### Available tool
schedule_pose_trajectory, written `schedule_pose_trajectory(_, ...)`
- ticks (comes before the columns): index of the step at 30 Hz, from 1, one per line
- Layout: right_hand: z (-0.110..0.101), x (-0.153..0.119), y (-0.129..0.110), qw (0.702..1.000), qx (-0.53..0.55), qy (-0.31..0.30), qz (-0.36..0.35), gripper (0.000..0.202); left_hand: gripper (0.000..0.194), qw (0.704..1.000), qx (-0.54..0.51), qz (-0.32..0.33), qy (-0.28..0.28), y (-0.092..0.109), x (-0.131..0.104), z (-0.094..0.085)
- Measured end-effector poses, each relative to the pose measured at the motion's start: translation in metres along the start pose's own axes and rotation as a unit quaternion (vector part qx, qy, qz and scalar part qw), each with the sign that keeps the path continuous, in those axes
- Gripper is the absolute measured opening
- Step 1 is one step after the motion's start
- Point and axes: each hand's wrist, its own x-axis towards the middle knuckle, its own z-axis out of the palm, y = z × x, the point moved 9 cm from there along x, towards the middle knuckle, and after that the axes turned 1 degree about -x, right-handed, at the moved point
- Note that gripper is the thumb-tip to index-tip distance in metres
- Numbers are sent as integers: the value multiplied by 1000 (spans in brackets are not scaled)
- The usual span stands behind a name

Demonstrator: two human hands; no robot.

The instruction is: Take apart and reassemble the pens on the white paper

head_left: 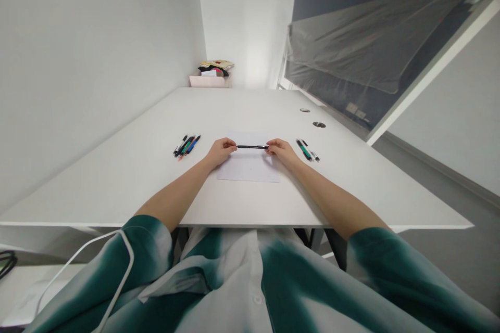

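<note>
A black pen point(252, 146) is stretched level between my two hands, over a white sheet of paper point(248, 170) on the table. My left hand point(222, 151) pinches its left end between thumb and fingers. At the other end, my right hand point(282, 151) pinches the pen near its clip. Left of my left hand lies a bunch of several pens point(186, 146) in black, green, blue and red. On the right side, a few pens point(307, 150), one of them green, rest near my right hand.
The white table point(250, 106) has two round grommets point(319, 125) toward its right side. A pink box point(207, 81) with cloth-like items stands beyond the far edge. Along the right rises a dark panel point(336, 15) partly covered in plastic film. A white cable point(127, 250) crosses my left sleeve.
</note>
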Motion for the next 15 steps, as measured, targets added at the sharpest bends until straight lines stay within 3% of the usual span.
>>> schedule_pose_trajectory(4,5,-4,-13,985,-160,-7,-72,21,24,1000,22,13,-17,4,-1,6)
schedule_pose_trajectory(10,34,-22,-39,895,-404,-74,-171,26,26,996,65,19,-49,10,-4,17)
schedule_pose_trajectory(15,47,-31,-45,853,-484,-105,-163,32,19,990,120,48,-63,18,-7,23)
